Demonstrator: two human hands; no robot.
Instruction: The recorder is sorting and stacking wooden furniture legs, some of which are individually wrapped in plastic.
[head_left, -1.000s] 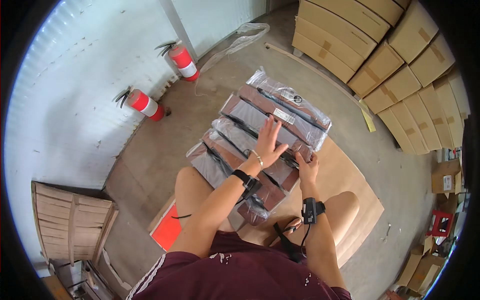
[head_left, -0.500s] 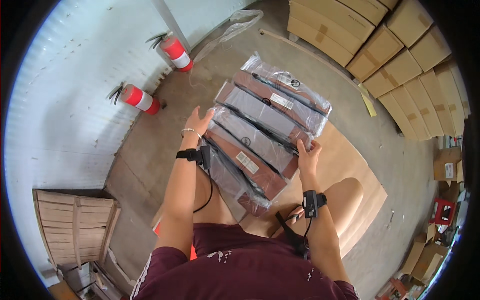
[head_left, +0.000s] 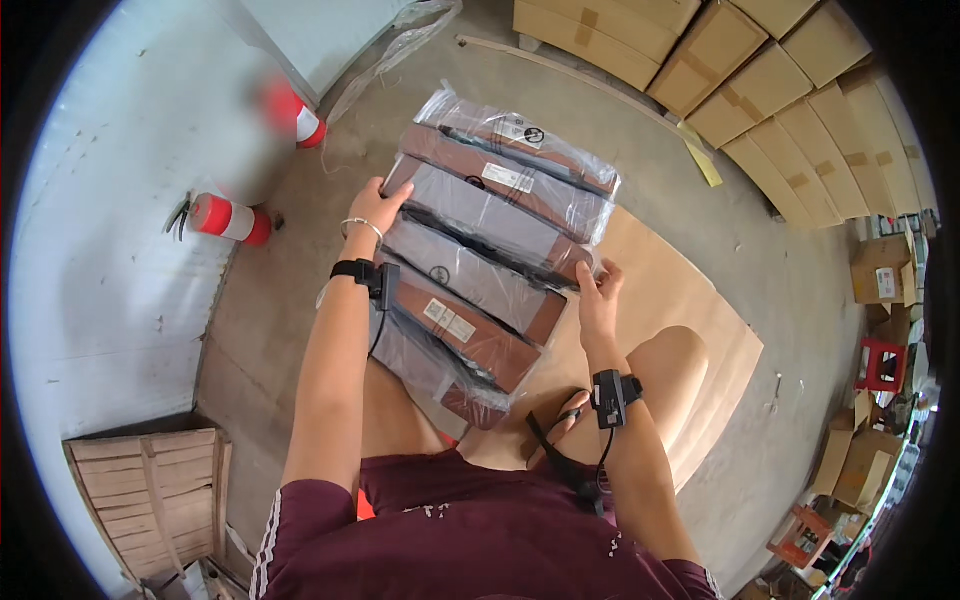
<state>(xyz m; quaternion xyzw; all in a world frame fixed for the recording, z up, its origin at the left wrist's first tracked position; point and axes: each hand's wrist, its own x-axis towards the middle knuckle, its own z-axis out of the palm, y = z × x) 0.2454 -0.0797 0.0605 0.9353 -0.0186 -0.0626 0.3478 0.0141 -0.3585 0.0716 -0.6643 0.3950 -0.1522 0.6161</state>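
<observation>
Several long, flat brown-and-grey packages in clear plastic lie side by side in front of me, some with white labels. My left hand (head_left: 373, 212) grips the left end of a middle grey-and-brown package (head_left: 480, 210), its thumb on top and the other fingers curled at the edge. At the right end of the same package, my right hand (head_left: 600, 295) has its fingertips closed on the brown corner. Closer to my body lie a grey package (head_left: 470, 268) and a brown labelled package (head_left: 480, 350). Beyond my hands is another brown labelled package (head_left: 555, 190).
A brown cardboard sheet (head_left: 690, 320) lies under and right of the packages. Two red fire extinguishers (head_left: 230, 220) stand by the white wall at left. Cardboard boxes (head_left: 780, 160) are stacked at the far right. A wooden crate (head_left: 150, 490) is at lower left.
My left hand has moved away from me, from the nearer package's corner to the middle package's left end. My right hand stays at the right end. The whole view has shifted slightly.
</observation>
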